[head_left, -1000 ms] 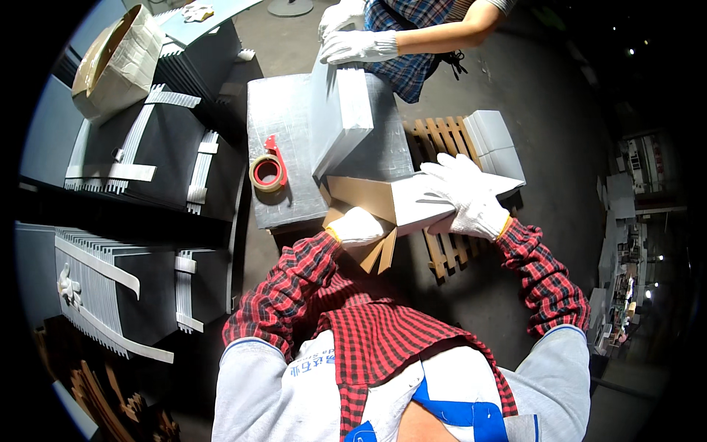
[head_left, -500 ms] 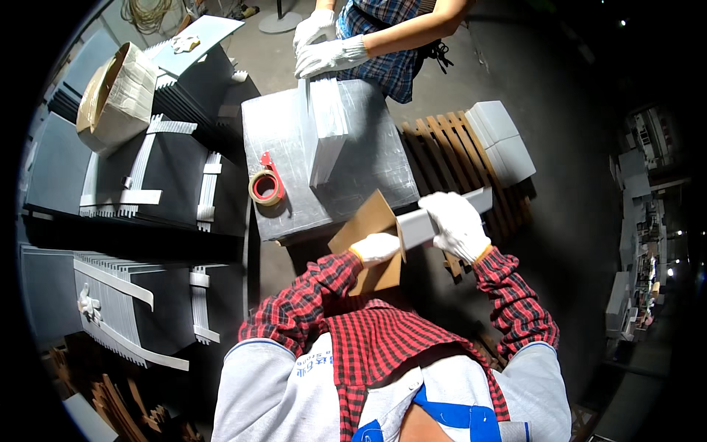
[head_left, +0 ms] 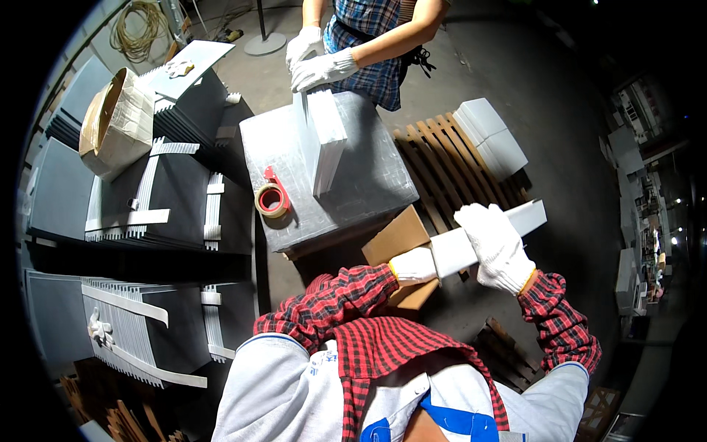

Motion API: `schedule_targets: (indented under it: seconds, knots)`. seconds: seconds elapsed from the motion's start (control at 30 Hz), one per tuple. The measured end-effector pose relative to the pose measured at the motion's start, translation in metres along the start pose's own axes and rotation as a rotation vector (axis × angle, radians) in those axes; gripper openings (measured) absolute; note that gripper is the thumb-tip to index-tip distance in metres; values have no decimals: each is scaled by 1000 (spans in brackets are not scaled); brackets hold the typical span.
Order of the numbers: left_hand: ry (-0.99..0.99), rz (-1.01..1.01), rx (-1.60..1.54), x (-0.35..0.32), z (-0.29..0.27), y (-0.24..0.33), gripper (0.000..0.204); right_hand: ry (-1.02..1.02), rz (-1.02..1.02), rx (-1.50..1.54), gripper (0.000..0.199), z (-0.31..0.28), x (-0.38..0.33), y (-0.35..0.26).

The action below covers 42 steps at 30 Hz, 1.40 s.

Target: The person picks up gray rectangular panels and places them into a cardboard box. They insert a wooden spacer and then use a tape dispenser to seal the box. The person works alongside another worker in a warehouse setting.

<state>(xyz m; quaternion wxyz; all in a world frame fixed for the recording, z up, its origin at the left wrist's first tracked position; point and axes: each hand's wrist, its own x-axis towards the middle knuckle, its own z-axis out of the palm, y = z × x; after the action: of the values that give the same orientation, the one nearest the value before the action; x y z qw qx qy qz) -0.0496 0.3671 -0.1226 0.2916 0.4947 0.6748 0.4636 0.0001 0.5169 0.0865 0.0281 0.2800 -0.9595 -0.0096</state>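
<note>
My gloved left hand (head_left: 414, 266) is closed at a folded piece of brown cardboard (head_left: 398, 237), its fingertips partly hidden by the end of a long white box-like piece (head_left: 452, 253). My gloved right hand (head_left: 495, 247) wraps over the middle of that white piece, which points up and to the right. Ahead, a co-worker's gloved hands (head_left: 324, 70) rest on top of an upright bundle of thin pale slabs (head_left: 322, 151). The bundle stands on a grey, film-wrapped block (head_left: 368, 193). Near the block's left edge lies a red tape dispenser with a tape roll (head_left: 272, 200).
Right of the block, white boxes (head_left: 492, 140) sit on a wooden slatted pallet (head_left: 442, 158). On the left stand rows of dark slabs (head_left: 173, 188) with pale strips, an open carton (head_left: 118, 132) on top. Another slatted pallet (head_left: 508, 353) lies low on my right.
Both my hands have moved right with the white piece and the cardboard. More of the white piece now shows outside the cardboard. The co-worker's hands still rest on the slab bundle.
</note>
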Motion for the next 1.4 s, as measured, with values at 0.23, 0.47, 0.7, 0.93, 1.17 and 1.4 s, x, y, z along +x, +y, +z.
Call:
schedule_targets:
  seconds: [0.23,0.47,0.7,0.93,1.17,1.4]
  knots:
    - [84,96,-386,-28,23,40,30,-448,206,150,60,-32,-1,-51]
    - [-14,80,-614,-58,6,51,30,-51,67,0,38,-20,-44,-45]
    - [49,152,-772,17,-24,91,30,748,397,-84,50,-59,-45,-24]
    - [307,121,-835,78,-31,118,31,1492,1043,806,73,35,-107,2]
    - [473,114,-833,94,-60,117,32,1497,1160,1612,63,68,-74,9]
    - [693,136,-772,63,-139,105,34,1544,1034,1399,51,99,-41,6]
